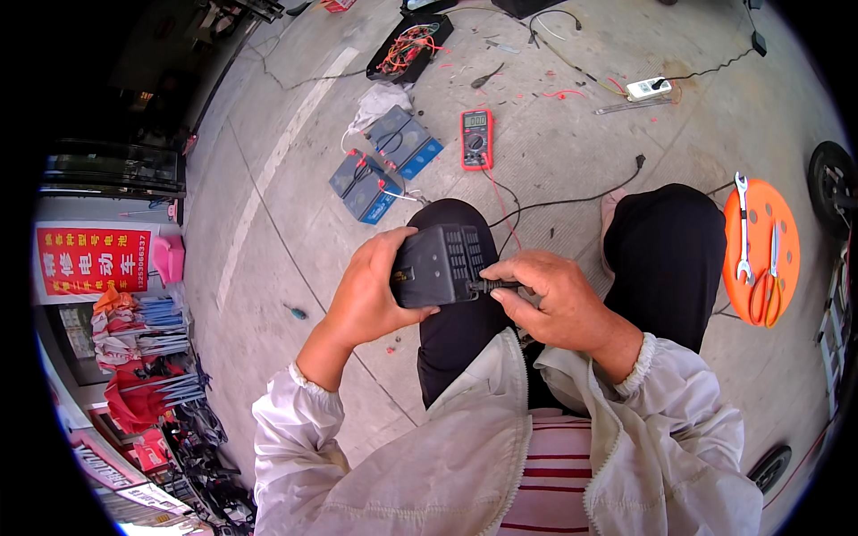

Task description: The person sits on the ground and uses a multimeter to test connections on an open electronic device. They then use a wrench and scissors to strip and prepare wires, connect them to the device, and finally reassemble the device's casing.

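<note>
My left hand point(369, 290) is wrapped round the left side of a black box-shaped charger point(435, 268) with vent slots, held above my knee. At the charger's right end, my right hand point(559, 299) pinches a short black cable end point(493, 286) between thumb and fingers. Whether that cable is fixed to the charger or plugged into it, I cannot tell. Past the knee lies a red multimeter point(477, 140) with thin test leads. Two blue-and-grey batteries point(365, 189), wired together, rest on the ground to its left.
An orange round stool point(778, 223) at the right bears a wrench point(742, 228) and orange-handled scissors point(770, 286). A black cord with a plug point(640, 163) crosses the ground ahead. Farther off are a tray of wires point(409, 49) and a white power strip point(648, 88).
</note>
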Demonstrator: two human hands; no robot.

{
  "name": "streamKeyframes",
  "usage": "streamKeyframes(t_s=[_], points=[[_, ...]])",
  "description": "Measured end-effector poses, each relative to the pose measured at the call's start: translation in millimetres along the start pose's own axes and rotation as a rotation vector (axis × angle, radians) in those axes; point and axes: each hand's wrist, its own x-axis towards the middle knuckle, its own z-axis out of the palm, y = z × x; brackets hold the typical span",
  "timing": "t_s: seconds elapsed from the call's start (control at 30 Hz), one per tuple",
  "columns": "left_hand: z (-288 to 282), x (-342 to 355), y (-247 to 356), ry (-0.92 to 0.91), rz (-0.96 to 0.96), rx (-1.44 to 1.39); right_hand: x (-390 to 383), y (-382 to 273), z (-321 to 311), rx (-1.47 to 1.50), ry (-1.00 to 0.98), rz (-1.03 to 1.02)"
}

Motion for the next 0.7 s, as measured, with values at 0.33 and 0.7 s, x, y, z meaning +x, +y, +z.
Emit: streamKeyframes(t_s=[0.33,0.7], points=[[0.8,-0.6,-2.4,0.001,0.022,0.003,1.2,-1.0,-0.8,0.127,-0.027,0.082],[2.0,1.6,-1.3,-0.005,0.045,0.049,1.4,3.2,1.4,0.024,0.011,-0.038]])
